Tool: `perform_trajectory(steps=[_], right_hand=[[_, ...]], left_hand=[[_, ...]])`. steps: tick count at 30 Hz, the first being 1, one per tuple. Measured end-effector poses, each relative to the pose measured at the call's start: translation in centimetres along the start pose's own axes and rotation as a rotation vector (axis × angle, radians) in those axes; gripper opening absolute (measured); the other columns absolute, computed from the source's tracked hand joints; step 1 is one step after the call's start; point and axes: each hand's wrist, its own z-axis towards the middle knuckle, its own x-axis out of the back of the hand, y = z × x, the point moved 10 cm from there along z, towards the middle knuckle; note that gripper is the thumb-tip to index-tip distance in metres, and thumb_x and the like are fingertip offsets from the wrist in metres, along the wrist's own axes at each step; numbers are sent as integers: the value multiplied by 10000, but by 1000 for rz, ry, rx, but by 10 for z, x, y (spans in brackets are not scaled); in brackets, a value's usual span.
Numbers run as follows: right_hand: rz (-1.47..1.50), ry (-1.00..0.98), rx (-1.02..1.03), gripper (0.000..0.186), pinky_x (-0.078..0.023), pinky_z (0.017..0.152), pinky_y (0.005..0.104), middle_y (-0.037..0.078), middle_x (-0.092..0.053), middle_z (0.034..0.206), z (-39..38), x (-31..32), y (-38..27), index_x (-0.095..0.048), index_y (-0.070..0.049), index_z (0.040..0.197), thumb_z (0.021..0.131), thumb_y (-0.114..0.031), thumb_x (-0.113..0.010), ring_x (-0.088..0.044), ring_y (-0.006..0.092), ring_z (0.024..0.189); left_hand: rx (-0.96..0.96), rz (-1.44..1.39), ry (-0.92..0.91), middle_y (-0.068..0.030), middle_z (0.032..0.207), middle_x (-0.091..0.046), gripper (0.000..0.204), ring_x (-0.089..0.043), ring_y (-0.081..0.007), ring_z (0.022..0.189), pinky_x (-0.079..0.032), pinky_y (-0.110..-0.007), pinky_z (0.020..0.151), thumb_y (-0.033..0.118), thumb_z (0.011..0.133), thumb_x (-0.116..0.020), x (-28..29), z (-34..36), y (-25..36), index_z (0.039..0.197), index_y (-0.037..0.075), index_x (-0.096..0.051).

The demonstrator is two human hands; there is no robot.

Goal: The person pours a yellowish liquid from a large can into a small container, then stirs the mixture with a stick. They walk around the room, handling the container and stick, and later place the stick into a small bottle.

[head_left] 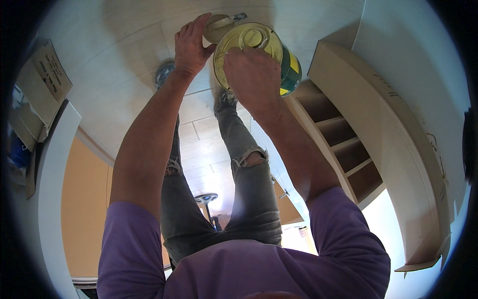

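A large green and yellow tin [291,70] with a gold lid [234,40] stands out ahead of me, its lid turned to the left so it looks tilted. My right hand [254,77] is closed in a fist over the lid's near side; whatever lies inside the fingers is hidden. Left of the tin is a small round tub [213,34], with a paint-smeared flat tool [231,20], perhaps a brush or scraper, across its top. My left hand [191,47] curls around the tub's left rim, thumb on the near side, fingers on the far side.
Light floor tiles [129,55] lie beneath my feet. At right, a wooden shelf unit [343,129] and a long beige panel [388,114] stand along the wall. A cardboard box [50,74] is at far left, above an orange-brown cabinet panel [84,199]. Between my legs shows a round dark base [205,197].
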Motion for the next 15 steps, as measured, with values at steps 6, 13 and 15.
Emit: perform_trajectory(steps=[6, 13, 15], right_hand=[[-41, 37, 3, 208, -609, 696, 414, 110, -715, 780, -1, -4, -1, -698, -78, 805, 962, -216, -702, -744, 290, 769], [6, 30, 1, 66, -633, 671, 393, 177, -748, 788, 3, -2, -7, -756, -30, 825, 778, -73, -772, -770, 301, 757], [10, 18, 9, 71, -634, 673, 395, 180, -753, 796, 3, -4, -7, -757, -25, 828, 782, -76, -775, -772, 302, 755]], left_hand=[[4, -17, 14, -72, 1437, -644, 935, -592, -350, 1313, -449, -506, 1091, 281, 735, -928, -1, -1, -4, 1556, 188, -489], [10, -15, 28, -75, 1410, -661, 922, -601, -348, 1294, -456, -501, 1069, 276, 725, -922, 1, -1, -5, 1543, 197, -502], [-10, -6, 57, -76, 1373, -671, 939, -615, -335, 1255, -463, -490, 1026, 258, 695, -922, 4, -1, -4, 1532, 210, -500]])
